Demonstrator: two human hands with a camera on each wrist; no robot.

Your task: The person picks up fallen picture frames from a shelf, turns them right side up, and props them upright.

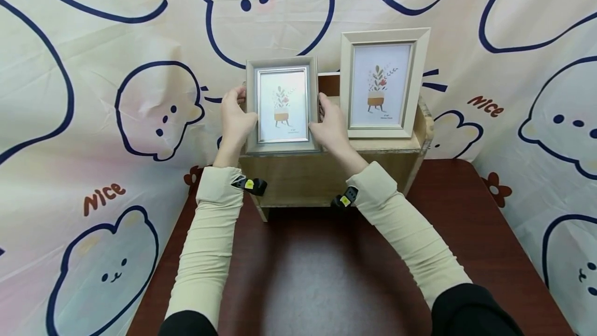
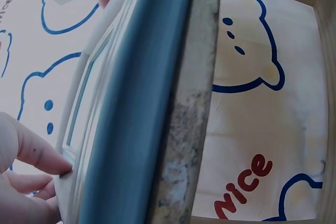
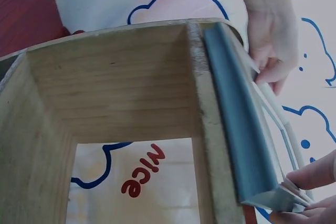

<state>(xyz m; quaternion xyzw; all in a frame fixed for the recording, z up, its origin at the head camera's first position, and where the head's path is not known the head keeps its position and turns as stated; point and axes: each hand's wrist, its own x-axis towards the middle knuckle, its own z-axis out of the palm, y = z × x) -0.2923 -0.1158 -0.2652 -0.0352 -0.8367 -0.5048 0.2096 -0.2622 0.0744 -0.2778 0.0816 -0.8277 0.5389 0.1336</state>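
A silver-grey picture frame (image 1: 282, 147) with a potted-plant print stands on the left part of a wooden shelf's top. My left hand (image 1: 237, 118) grips its left side, thumb on the front and fingers toward the back. On the opposite side my right hand (image 1: 330, 121) pinches the right edge in the same way. Both wrist views show the bluish bottom edge of the picture frame (image 2: 139, 98) along the shelf board (image 3: 210, 124), with fingers at both of its sides. Just right of my right hand, a larger cream picture frame (image 1: 384, 133) with a similar print stands on the shelf.
The wooden shelf (image 1: 298, 183) has an open compartment below and stands at the back of a dark red-brown table (image 1: 303, 274). Behind and beside it hangs a pale cloth (image 1: 154, 40) printed with cartoon bears.
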